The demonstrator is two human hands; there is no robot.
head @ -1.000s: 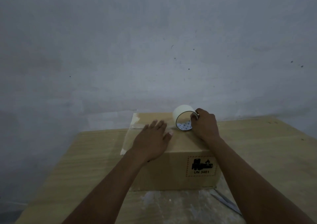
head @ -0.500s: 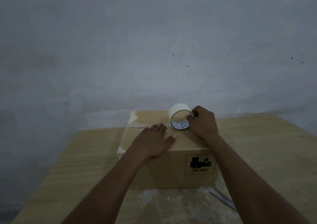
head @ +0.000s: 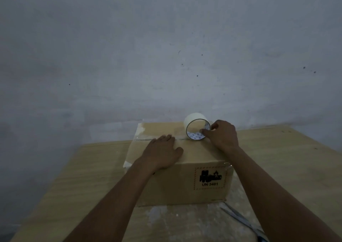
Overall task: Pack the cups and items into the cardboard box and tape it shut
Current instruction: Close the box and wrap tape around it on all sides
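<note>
1. A single view is given, taken by a wide-angle camera worn on the person's head and aimed forward and somewhat downward.
2. The upper half of the frame is filled by the grey wall (head: 166,47), which is faced almost square on.
3. The table (head: 74,177) is seen from above at a slant across the lower half; its near edge is cut off by the bottom of the frame.
4. The cardboard box (head: 175,186) is seen from near, just below centre, with its top and near side both shown.
5. Both forearms are seen entering from the bottom edge. The left hand (head: 162,152) is placed at centre and the right hand (head: 222,136) just right of it, on the tape roll (head: 192,120).
</note>
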